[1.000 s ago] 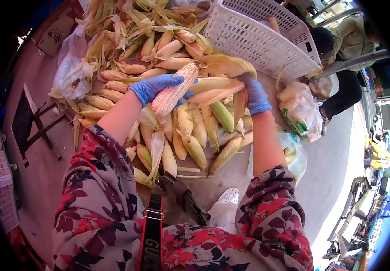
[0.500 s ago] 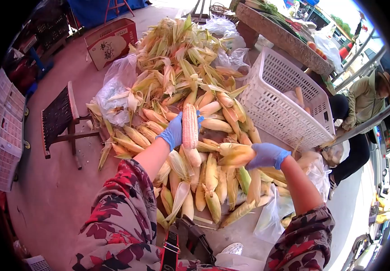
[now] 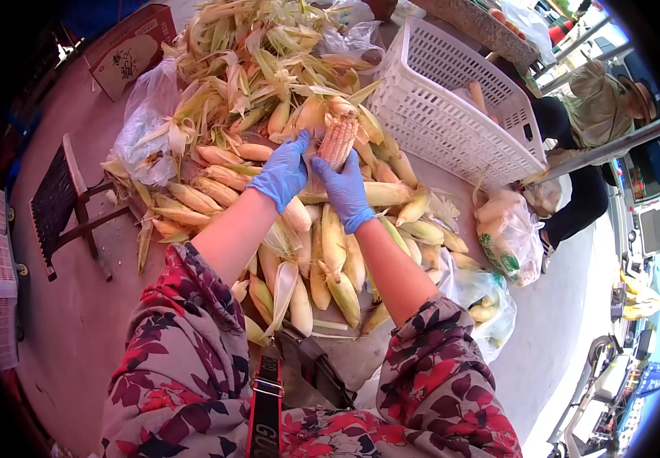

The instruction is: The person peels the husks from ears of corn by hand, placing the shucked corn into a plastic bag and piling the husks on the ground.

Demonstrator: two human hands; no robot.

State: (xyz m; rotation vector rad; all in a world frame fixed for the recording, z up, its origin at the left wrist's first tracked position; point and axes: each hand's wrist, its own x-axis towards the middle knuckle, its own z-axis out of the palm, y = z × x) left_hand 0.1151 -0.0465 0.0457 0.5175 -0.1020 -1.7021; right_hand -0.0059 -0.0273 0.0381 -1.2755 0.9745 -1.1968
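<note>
A bare corn cob with pale pinkish kernels stands tilted up in front of me. My right hand, in a blue glove, is closed around its lower end. Just left of it, my left hand, also blue-gloved, has its fingers pinched together; what lies in them is hidden. Below and around both hands spread many ears of corn, most in yellow-green husks. Behind the cob rises a heap of loose husks.
A white plastic crate holding a few cobs stands right of the heap. Plastic bags lie on the right, a small folding stool on the left. A cardboard box is at the back left. Another person sits beyond the crate.
My right hand has come left and now grips a bare cob; the husked ear it held is no longer in it. My left hand no longer holds up its cob. The view has shifted.
</note>
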